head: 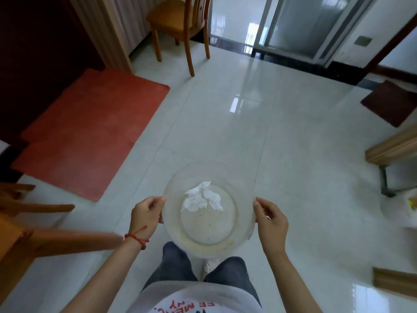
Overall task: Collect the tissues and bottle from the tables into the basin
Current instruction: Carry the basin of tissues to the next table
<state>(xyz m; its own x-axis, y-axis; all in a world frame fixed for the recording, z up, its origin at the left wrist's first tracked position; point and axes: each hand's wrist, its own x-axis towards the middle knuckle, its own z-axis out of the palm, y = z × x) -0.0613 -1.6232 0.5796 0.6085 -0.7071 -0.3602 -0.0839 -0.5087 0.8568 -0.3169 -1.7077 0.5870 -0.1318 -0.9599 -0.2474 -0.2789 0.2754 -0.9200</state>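
Observation:
I hold a clear round plastic basin (208, 242) level in front of my waist, above the white tiled floor. My left hand (147, 216) grips its left rim and my right hand (272, 221) grips its right rim. Crumpled white tissues (202, 197) lie inside the basin on the far part of its bottom. No bottle is in view.
A red mat (90, 132) lies on the floor to the left. A wooden chair (180, 26) stands ahead at the back. Wooden furniture (20, 233) juts in at the left edge. A wooden table edge (392, 150) and a white bag (404, 206) are on the right.

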